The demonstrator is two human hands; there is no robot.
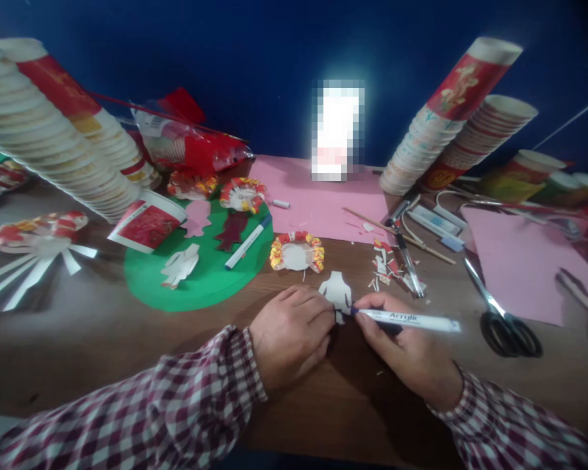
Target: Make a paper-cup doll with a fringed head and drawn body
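White paper shape (336,287): flat on the brown table (353,418), between the two hands. It looks cut out, with a small neck at the top and thin arms at the sides.
Weight: very light, I think. A little push or a puff of air could slide it.
Feel: it looks like thin card, a bit stiff but easy to bend. The thin arms look easiest to rip or fold.
Best place to hold: press softly on the wide middle with flat fingertips. The skinny bits are too weak to pinch.
Left hand (291,329): fingers curled down by the shape's left edge. I cannot tell if they pinch it or just press near it.
Right hand (411,346): thumb and fingers closed around the white marker (406,318), near its tip. The tip is at the low right part of the shape.
Marker: a smooth, hard stick that may roll or slip, so near the tip is a good place to hold.
Scissors (500,313): on the table, to the right of the right hand.
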